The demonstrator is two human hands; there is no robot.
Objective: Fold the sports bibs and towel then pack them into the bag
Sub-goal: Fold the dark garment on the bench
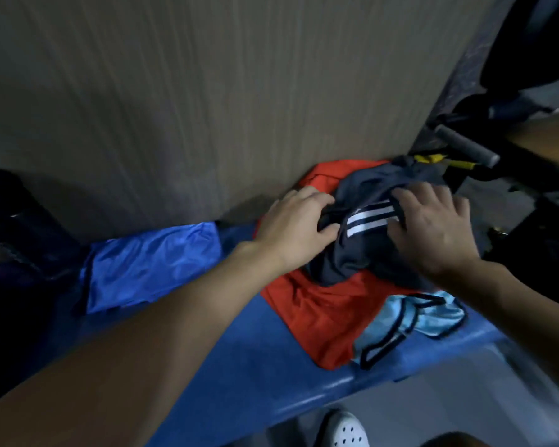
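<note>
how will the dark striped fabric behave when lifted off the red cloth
Probably floppy: the dark striped fabric lies crumpled in soft folds between the left hand and right hand. Likely light, looking thin; may drag the red cloth underneath.

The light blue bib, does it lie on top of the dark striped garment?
No, the light blue bib lies on the blue bench beside the red cloth; the dark striped garment sits on that cloth.
</note>
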